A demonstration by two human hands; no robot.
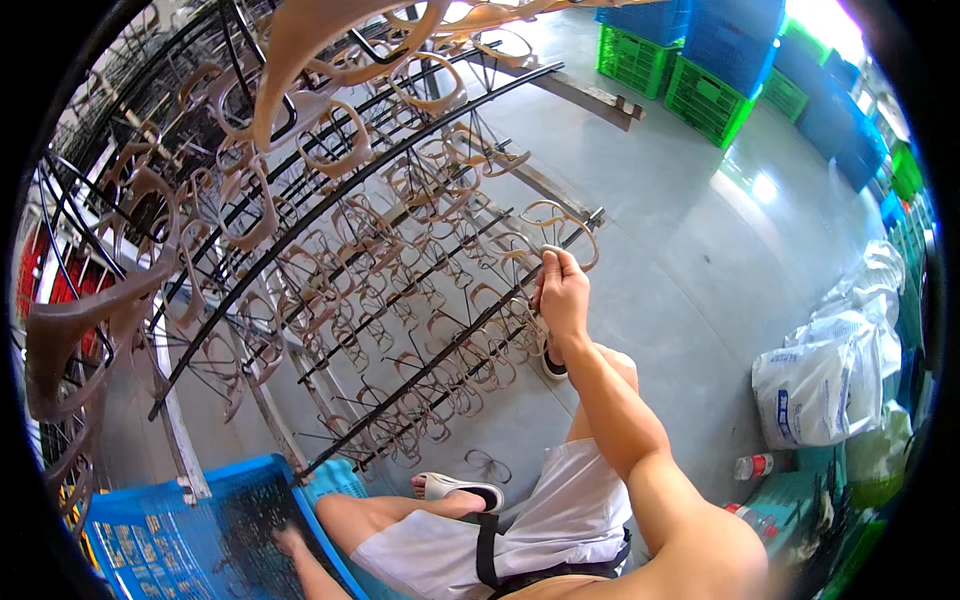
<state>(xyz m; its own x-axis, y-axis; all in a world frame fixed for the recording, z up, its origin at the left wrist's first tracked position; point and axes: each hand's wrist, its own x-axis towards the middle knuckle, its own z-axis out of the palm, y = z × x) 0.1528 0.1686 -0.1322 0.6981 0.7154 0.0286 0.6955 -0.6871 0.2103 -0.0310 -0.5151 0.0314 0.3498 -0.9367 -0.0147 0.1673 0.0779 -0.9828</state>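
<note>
My right hand (563, 290) is closed on a brown eyeglass frame (597, 240) at the right end of a black rod (430, 368). One rim of that frame loops above and beside my fingers; the rest is hidden behind the hand. Many similar brown eyeglass frames (345, 140) hang from the rods on thin black hooks. My left hand (290, 541) reaches into a blue plastic basket (140, 535) at the lower left, over a dark pile of thin black pieces (255, 520). Its fingers are too dim and partly buried to read.
Pale metal bars (265, 400) carry the rods. Loose frames (487, 466) hang near my foot. Green crates (710, 100) and blue crates (735, 40) are stacked at the far right. White plastic bags (815, 385) and a clear bottle (755, 466) lie at the right.
</note>
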